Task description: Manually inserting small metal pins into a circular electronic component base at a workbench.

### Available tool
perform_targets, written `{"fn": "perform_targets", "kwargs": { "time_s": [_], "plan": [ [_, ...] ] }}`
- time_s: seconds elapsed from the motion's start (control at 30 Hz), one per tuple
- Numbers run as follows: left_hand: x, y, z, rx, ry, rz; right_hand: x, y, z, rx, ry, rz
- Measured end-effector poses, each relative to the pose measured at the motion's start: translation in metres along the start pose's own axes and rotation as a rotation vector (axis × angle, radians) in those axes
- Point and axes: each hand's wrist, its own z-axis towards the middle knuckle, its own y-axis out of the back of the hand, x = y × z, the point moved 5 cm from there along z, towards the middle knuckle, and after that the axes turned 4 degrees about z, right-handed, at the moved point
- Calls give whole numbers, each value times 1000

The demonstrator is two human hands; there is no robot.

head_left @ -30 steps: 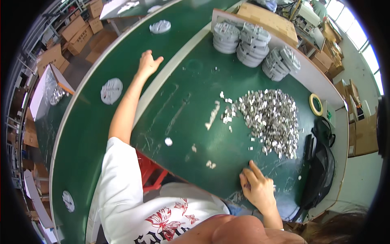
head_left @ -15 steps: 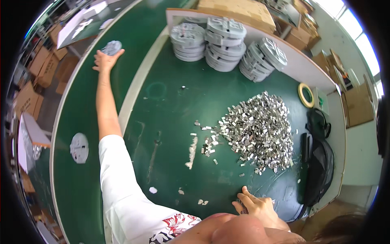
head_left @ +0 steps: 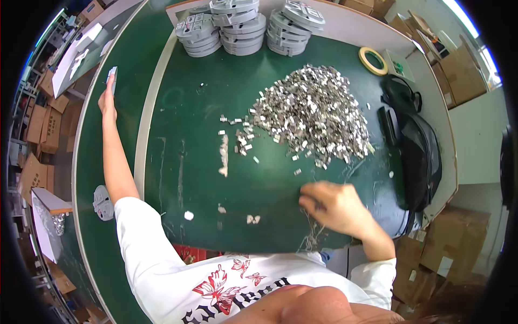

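Observation:
Far out on the left, my left hand [head_left: 109, 100] is closed on a round grey plastic housing [head_left: 113, 75], tipped up and seen nearly edge-on above the green strip. A second grey round housing [head_left: 102, 203] lies flat on that strip, close to my left forearm. Over the front right of the green table [head_left: 232, 189], my right hand [head_left: 339, 208] has its fingers curled in; motion blurs them, and what they may pinch is too small to make out. Beyond it spreads a heap of small shiny metal pieces [head_left: 315, 113], with a few strays on its left side.
Stacks of grey round housings [head_left: 243, 35] stand against the back board. At the right lie a roll of yellow tape [head_left: 373, 60], a small tray [head_left: 398, 66] and a black bag [head_left: 421, 156]. A pale raised divider [head_left: 144, 129] separates the table from the green strip.
The view has shifted, so the table sits higher in it. My left hand has turned the housing from flat to edge-on. My right hand has moved forward from the near edge and curled its fingers.

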Motion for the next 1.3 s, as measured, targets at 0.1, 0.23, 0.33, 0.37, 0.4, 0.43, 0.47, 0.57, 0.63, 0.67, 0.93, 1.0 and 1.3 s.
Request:
{"fn": "perform_targets", "kwargs": {
  "time_s": [0.1, 0.23, 0.33, 0.37, 0.4, 0.43, 0.47, 0.57, 0.63, 0.67, 0.93, 1.0, 1.3],
  "plan": [
    [-6, 3, -42, 71, -76, -101, -21, 6, 6, -75, -69, 59],
    [-83, -22, -164, 238, -282, 9, -32, 2, 20, -62, -13, 0],
    [-140, -28, -265, 481, -375, 31, -37, -11, 25, -17, 108, -20],
    [-150, -33, -295, 562, -404, 36, -37, -12, 24, -15, 111, -14],
    [-165, -39, -327, 586, -584, 115, -38, -12, 22, -28, 102, -20],
    [-179, -43, -360, 601, -762, 194, -38, -11, 20, -36, 99, -28],
    [-189, -50, -390, 690, -827, 250, -40, -11, 18, -46, 90, -34],
    [-197, -55, -449, 877, -898, 301, -32, -6, 17, -64, 110, -12],
    [-194, -52, -471, 984, -913, 291, -33, -5, 15, -78, 113, 1],
    [-191, -50, -478, 1006, -914, 281, -33, -9, 15, -59, 115, 0],
    [-133, -59, -535, 963, -720, 203, -33, -2, 13, -111, 66, 80],
    [-121, -58, -547, 815, -671, 302, -27, 12, 10, -106, -102, 285],
    [-151, -52, -541, 815, -893, 417, -17, 14, -2, -59, -198, 516]
  ]
}}
